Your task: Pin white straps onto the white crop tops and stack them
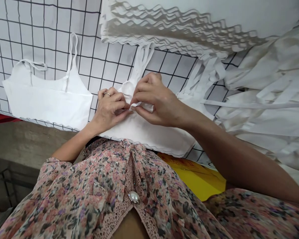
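Observation:
A white strappy camisole top (161, 136) lies in front of me on a grid-patterned cloth. My left hand (112, 108) pinches the fabric at its upper edge, thumb and fingers pressed together. Right beside it, my right hand (154, 99) grips a small fold of the same edge between thumb and fingertips. The two sets of fingertips nearly meet there. The straps of the top run away from me, some looped, above both hands. Whether anything small sits between the fingertips is hidden.
Another white camisole top (49, 103) lies flat on the left. At the back is a stack of white pieces with wavy edges (164, 26). White garments with straps (269, 96) are heaped on the right. The grid cloth (94, 20) covers the table; a yellow bag (196, 179) shows below its edge.

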`<state>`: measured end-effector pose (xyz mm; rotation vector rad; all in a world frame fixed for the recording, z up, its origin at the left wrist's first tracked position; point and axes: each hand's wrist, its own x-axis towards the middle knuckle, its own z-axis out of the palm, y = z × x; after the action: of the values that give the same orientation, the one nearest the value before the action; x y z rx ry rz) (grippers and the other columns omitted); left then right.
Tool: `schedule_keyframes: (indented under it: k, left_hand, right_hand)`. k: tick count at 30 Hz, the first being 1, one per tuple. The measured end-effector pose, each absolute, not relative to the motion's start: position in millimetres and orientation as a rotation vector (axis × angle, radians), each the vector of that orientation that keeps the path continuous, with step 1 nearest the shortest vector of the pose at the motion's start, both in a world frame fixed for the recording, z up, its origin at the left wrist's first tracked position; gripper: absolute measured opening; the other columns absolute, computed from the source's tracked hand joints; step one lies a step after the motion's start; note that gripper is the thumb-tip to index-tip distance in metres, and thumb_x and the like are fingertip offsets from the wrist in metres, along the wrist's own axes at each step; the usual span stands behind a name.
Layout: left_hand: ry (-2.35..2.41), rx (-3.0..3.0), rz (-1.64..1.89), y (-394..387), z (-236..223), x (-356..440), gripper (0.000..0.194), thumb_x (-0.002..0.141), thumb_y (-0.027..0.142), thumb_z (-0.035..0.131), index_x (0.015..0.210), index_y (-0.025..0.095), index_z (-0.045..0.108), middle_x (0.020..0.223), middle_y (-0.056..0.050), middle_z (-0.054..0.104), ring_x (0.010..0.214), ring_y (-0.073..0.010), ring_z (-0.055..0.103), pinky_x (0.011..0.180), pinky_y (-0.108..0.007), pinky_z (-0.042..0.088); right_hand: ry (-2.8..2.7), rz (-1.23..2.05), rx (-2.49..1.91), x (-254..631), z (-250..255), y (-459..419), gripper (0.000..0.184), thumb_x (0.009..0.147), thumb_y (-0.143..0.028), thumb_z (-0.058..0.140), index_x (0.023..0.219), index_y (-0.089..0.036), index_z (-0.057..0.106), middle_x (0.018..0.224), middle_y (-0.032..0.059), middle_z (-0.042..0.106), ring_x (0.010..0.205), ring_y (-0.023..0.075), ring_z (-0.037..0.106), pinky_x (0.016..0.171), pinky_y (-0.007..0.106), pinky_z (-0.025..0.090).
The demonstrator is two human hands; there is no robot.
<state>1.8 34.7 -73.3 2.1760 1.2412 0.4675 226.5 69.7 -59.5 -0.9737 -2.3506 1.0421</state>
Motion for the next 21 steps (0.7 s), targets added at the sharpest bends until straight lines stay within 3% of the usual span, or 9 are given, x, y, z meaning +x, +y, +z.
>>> schedule_keyframes:
  k: [6, 11, 16, 21]
  left_hand:
    - [1.239, 2.142, 0.461, 36, -72, 1, 0.015, 0.102, 0.037, 0.071, 0.094, 0.026, 0.078, 0.090, 0.001, 0.070, 0.102, -0.0211, 0.055, 0.106, -0.042, 0.030]
    - [1.222, 2.111, 0.411, 40, -66, -1, 0.019, 0.101, 0.042, 0.073, 0.093, 0.025, 0.080, 0.091, -0.001, 0.071, 0.102, -0.0220, 0.054, 0.105, -0.043, 0.029]
    - [1.237, 2.058, 0.332, 42, -61, -1, 0.020, 0.099, 0.040, 0.075, 0.090, 0.023, 0.080, 0.091, -0.002, 0.071, 0.101, -0.0220, 0.053, 0.107, -0.043, 0.028]
    - [1.255, 2.007, 0.282, 43, -60, -1, 0.019, 0.098, 0.037, 0.077, 0.086, 0.022, 0.079, 0.091, -0.002, 0.072, 0.104, -0.0228, 0.054, 0.108, -0.044, 0.027]
  right_hand:
    - [-2.401, 0.893, -0.926, 230, -64, 71, 0.014, 0.099, -0.024, 0.059, 0.096, -0.022, 0.073, 0.090, 0.0063, 0.067, 0.109, 0.0301, 0.060, 0.104, 0.061, 0.045]
    - [-2.495, 0.589, -0.845, 248, -47, 112, 0.016, 0.098, -0.020, 0.061, 0.089, -0.025, 0.073, 0.081, 0.0037, 0.070, 0.108, 0.0315, 0.060, 0.104, 0.070, 0.041]
    - [-2.385, 0.162, -0.867, 246, -40, 153, 0.020, 0.099, -0.023, 0.061, 0.091, -0.028, 0.078, 0.095, 0.0054, 0.073, 0.103, 0.0298, 0.060, 0.090, 0.057, 0.050]
    - [-2.090, 0.548, -1.111, 228, -52, 152, 0.016, 0.099, -0.024, 0.065, 0.097, -0.029, 0.081, 0.085, 0.0065, 0.066, 0.091, 0.0237, 0.060, 0.085, 0.046, 0.055]
